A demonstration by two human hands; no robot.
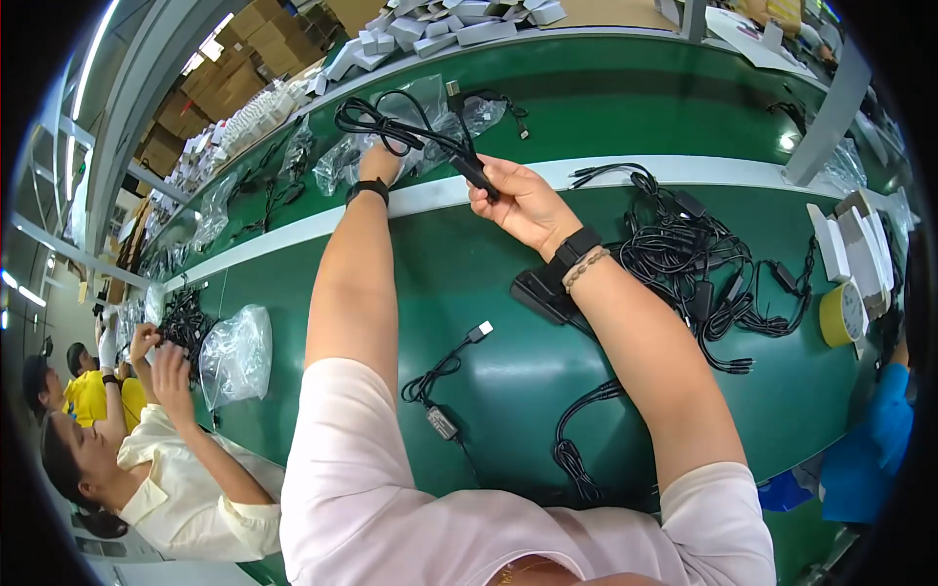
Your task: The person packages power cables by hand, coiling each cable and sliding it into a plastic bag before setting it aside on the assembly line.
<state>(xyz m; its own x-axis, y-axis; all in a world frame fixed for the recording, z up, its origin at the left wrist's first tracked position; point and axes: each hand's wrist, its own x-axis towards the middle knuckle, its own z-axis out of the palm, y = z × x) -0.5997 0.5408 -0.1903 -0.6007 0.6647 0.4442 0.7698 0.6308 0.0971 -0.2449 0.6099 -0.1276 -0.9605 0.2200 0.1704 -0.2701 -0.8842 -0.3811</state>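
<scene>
My right hand (pixel 528 205) is closed around the end of a bundled black cable (pixel 473 173), and the cable's loops stretch up and left in the air. Past the metal strip reaches my left hand (pixel 383 164), close to clear plastic bags (pixel 337 164). Its fingers are hidden by the cable and plastic. Beside the bags lies another black cable with a USB plug (pixel 453 90). Below my right wrist sits a black adapter box (pixel 539 295). Between my forearms lies a USB cable with a small inline box (pixel 442 422), near a coiled black cable (pixel 575 459).
A tangled pile of black cables (pixel 674 249) covers the right side, with a yellow tape roll (pixel 842 314) beyond. A metal strip (pixel 684 172) divides the green table. At left, a co-worker's hands (pixel 166 366) are near cables and a plastic bag (pixel 237 356). White boxes (pixel 430 39) lie at the back.
</scene>
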